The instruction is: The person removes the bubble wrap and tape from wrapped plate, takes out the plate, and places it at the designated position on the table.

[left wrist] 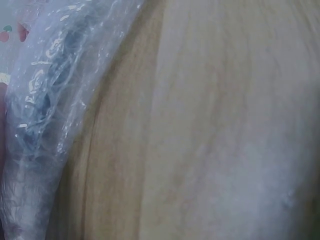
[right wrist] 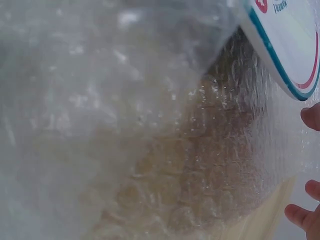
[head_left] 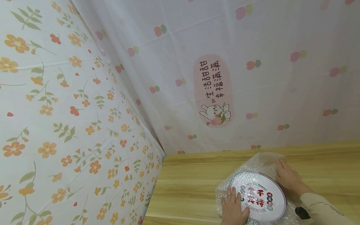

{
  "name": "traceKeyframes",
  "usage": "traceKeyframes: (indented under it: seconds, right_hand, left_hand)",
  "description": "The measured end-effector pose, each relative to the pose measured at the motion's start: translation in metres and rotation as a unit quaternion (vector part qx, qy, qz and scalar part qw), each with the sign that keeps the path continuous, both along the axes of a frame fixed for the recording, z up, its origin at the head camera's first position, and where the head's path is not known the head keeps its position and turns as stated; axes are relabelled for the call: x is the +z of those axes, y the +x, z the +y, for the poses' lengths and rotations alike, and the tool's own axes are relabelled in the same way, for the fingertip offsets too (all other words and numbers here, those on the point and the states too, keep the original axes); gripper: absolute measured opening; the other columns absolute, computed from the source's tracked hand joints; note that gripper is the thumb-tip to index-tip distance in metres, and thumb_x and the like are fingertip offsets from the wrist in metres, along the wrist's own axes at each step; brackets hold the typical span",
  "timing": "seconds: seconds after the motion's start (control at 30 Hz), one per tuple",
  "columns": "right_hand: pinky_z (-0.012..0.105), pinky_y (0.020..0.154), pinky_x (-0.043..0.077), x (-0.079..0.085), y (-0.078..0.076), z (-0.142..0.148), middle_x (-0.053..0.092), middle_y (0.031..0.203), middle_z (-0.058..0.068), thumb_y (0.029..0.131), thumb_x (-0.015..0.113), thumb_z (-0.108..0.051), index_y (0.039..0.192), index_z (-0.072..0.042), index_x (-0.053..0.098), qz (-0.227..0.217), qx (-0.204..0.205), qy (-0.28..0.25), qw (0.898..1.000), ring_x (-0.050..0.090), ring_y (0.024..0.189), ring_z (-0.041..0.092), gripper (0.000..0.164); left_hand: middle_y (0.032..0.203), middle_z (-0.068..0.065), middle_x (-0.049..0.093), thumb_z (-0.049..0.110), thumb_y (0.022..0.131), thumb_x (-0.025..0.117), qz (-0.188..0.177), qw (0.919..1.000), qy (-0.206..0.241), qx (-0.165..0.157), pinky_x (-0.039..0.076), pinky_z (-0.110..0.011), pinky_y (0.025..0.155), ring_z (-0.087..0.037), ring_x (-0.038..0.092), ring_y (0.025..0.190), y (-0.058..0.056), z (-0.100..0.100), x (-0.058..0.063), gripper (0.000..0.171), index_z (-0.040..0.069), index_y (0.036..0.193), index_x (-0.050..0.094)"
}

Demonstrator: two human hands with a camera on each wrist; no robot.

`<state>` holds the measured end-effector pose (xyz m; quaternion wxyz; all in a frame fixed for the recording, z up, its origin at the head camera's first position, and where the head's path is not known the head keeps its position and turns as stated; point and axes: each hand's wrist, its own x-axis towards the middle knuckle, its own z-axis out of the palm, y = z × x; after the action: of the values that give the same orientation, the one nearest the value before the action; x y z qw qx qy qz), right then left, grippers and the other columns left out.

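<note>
A white plate [head_left: 253,184] with a dark rim and red characters lies face up on a sheet of bubble wrap [head_left: 233,178]. My left hand [head_left: 234,209] rests on the plate's near left edge with its fingers straight. At the wrap's far right side is my right hand [head_left: 289,178], its fingertips at the sheet's edge. In the right wrist view the thumb [right wrist: 311,117] is near the plate's teal rim [right wrist: 280,65], apart from the fingertips [right wrist: 298,215], and the wrap's edge runs between them. The left wrist view mostly shows a fold of bubble wrap [left wrist: 55,90].
The wood-grain table [head_left: 185,178] meets a curtain-like sheet [head_left: 174,109] printed with hearts and a rabbit at the back. A flowered sheet [head_left: 84,131] hangs along the left. Beside my right sleeve [head_left: 323,206] is a small black object [head_left: 302,213].
</note>
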<state>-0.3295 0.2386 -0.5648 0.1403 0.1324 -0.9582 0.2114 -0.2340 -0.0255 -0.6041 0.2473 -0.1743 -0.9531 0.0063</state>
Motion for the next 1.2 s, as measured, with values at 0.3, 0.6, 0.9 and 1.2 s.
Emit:
traceKeyframes:
  seconds: [0.3, 0.6, 0.9, 1.2]
  right_hand:
    - [0.063, 0.081, 0.030, 0.001, 0.002, 0.000, 0.030, 0.119, 0.044, 0.073, 0.059, -0.003, 0.119, 0.022, 0.033, -0.030, -0.009, 0.007, 1.000, 0.033, 0.105, 0.058, 0.058]
    - [0.061, 0.077, 0.035, 0.005, 0.004, -0.002, 0.041, 0.109, 0.041, 0.075, 0.059, -0.003, 0.111, 0.019, 0.042, -0.034, -0.019, 0.012, 0.999, 0.040, 0.098, 0.055, 0.046]
    - [0.057, 0.074, 0.039, 0.015, 0.011, -0.001, 0.048, 0.101, 0.037, 0.076, 0.061, -0.005, 0.099, 0.015, 0.052, -0.041, -0.022, 0.002, 0.999, 0.046, 0.093, 0.051, 0.032]
    - [0.055, 0.073, 0.040, 0.018, 0.016, -0.004, 0.056, 0.091, 0.029, 0.074, 0.060, -0.002, 0.090, 0.010, 0.058, 0.007, 0.007, -0.010, 1.000, 0.052, 0.088, 0.047, 0.020]
  left_hand:
    - [0.133, -0.002, 0.043, 0.055, 0.082, 0.042, -0.051, 0.9987, 0.003, 0.003, 0.039, -0.045, 0.082, -0.021, 0.033, 0.125, 0.001, 0.000, 0.007, 0.053, 0.018, 0.119, 0.056]
    - [0.136, -0.001, 0.040, 0.054, 0.084, 0.040, -0.089, 0.9960, 0.007, 0.011, 0.038, -0.046, 0.084, -0.019, 0.030, 0.127, 0.001, 0.000, 0.012, 0.054, 0.020, 0.122, 0.054]
    - [0.134, -0.002, 0.041, 0.053, 0.083, 0.043, -0.071, 0.9973, 0.013, 0.007, 0.038, -0.045, 0.084, -0.020, 0.031, 0.126, 0.003, 0.000, 0.014, 0.053, 0.019, 0.120, 0.056]
    - [0.134, -0.002, 0.042, 0.054, 0.083, 0.041, -0.071, 0.9974, 0.008, 0.008, 0.038, -0.045, 0.084, -0.020, 0.031, 0.126, 0.001, 0.001, 0.009, 0.053, 0.019, 0.120, 0.055]
